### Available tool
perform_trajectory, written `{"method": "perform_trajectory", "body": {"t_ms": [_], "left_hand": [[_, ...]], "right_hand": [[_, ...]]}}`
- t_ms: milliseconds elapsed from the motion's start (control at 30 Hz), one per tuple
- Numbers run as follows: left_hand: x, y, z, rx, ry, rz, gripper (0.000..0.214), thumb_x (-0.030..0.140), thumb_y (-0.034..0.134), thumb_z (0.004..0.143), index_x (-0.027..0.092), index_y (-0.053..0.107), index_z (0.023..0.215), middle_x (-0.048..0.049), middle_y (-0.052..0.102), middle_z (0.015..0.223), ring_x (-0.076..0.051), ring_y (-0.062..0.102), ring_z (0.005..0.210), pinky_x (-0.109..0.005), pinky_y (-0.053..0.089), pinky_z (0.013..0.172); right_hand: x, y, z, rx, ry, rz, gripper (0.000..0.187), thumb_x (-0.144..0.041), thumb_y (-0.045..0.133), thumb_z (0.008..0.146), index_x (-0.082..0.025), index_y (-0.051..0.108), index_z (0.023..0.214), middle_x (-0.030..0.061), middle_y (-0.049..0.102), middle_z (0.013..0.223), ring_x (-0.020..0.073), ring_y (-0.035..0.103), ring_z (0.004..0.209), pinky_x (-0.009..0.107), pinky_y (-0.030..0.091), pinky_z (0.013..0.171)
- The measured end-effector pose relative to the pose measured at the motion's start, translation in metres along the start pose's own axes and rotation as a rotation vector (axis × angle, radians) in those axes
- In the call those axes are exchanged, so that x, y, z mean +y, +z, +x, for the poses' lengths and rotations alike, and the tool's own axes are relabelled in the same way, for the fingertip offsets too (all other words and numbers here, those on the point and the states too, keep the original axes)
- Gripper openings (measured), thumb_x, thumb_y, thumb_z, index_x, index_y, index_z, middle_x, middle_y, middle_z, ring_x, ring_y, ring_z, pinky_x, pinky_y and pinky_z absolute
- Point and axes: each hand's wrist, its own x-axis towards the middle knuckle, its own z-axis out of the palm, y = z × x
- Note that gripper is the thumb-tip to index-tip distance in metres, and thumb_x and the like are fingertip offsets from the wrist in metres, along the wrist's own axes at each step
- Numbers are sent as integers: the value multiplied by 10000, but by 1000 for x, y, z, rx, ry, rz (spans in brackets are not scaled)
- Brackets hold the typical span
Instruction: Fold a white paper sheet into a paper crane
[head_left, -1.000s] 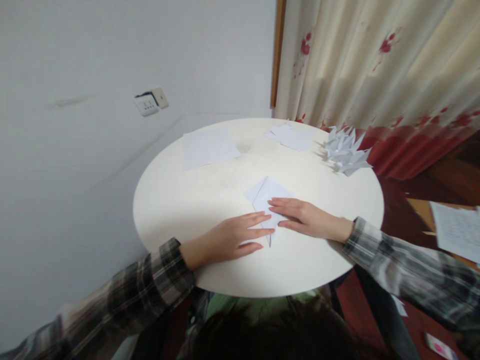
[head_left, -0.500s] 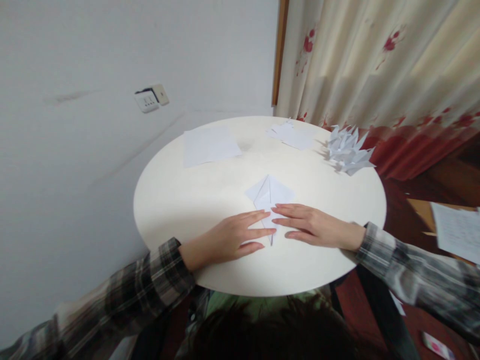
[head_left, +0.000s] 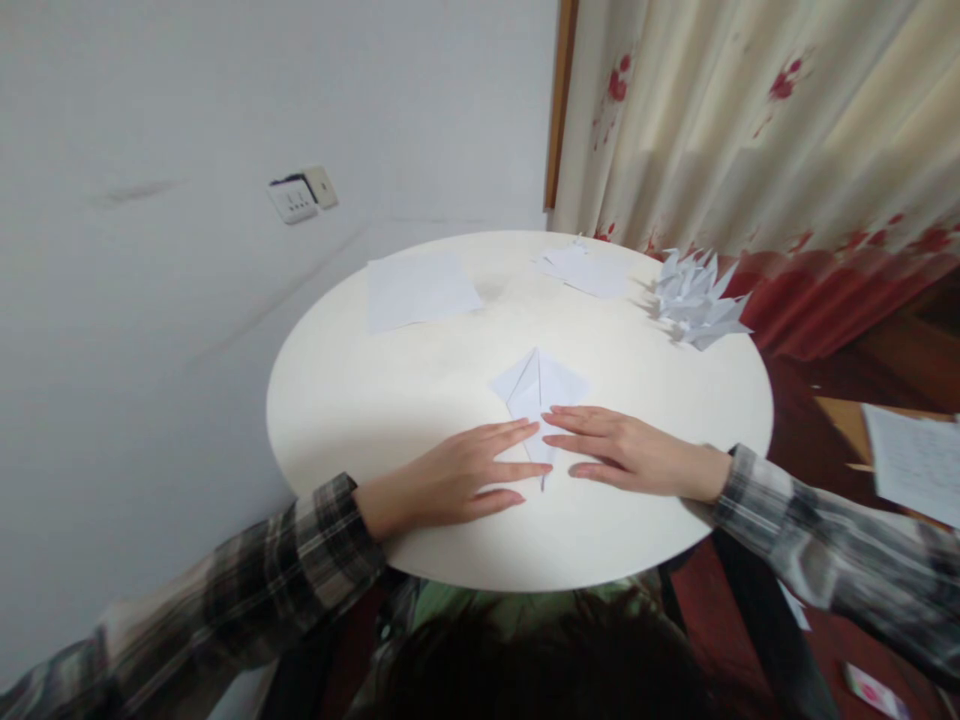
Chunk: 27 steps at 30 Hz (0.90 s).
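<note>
The folded white paper (head_left: 541,392) lies flat near the middle of the round white counter (head_left: 360,400), its narrow point directed toward the person. Both hands rest on its near end. The left hand (head_left: 457,477) lies palm down with its fingers (head_left: 517,432) extended and flat, the tips on the left flap. The right hand (head_left: 626,452) mirrors it, fingers straight, tips on the right flap. Neither hand is clenched or grasps anything; the fingers press the paper down against the counter. This flat, two-sided contact appears to hold the folded layers in place and keep the creases tight along the centre line.

A flat paper sheet (head_left: 420,288) lies at the far left of the counter, well apart from the hands. More loose sheets (head_left: 585,270) lie at the far edge. A pile of folded paper figures (head_left: 697,298) sits at the far right rim.

The counter surface is smooth and pale. A grey wall with a socket plate (head_left: 300,195) stands behind it. A cream curtain with red flowers (head_left: 750,120) hangs to the right.
</note>
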Motion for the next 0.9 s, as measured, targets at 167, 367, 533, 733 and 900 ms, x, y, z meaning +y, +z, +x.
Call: {"method": "perform_trajectory", "body": {"t_ms": [167,367,533,733,900], "left_hand": [[1,-3,-1,-23,19,-16,384,340,445,920,241,481,1289,-94,197,1496,-278,227,1359,-421,245,1099],[3,-3,0,-33,-5,-8,395,357,436,920,239,472,1295,-106,211,1490,-272,222,1361,-425,252,1093],[4,0,-1,-20,15,13,405,341,419,927,235,442,1317,-111,268,1469,-277,249,1350,-445,244,1088],[10,0,-1,-41,15,-16,429,365,404,931,204,416,1328,-112,352,1430,-248,299,1331,-415,242,1087],[11,-2,-1,-77,-9,-18,448,398,399,929,224,398,1342,-101,304,1457,-239,262,1349,-409,211,1099]], "right_hand": [[0,0,0,-7,-3,-11,460,-330,460,911,-156,428,1336,133,381,1417,203,304,1335,417,290,1105],[0,-1,0,9,-5,-1,459,-322,475,905,-178,424,1338,123,394,1411,208,324,1326,430,307,1095],[0,-3,1,4,-2,5,461,-321,472,906,-168,422,1339,129,394,1410,206,320,1327,421,300,1100],[1,-5,2,29,5,24,461,-318,483,901,-182,422,1338,122,417,1395,211,341,1317,422,316,1091],[1,-5,2,11,-2,22,457,-316,468,909,-161,424,1336,132,397,1407,207,324,1326,416,293,1104]]}}
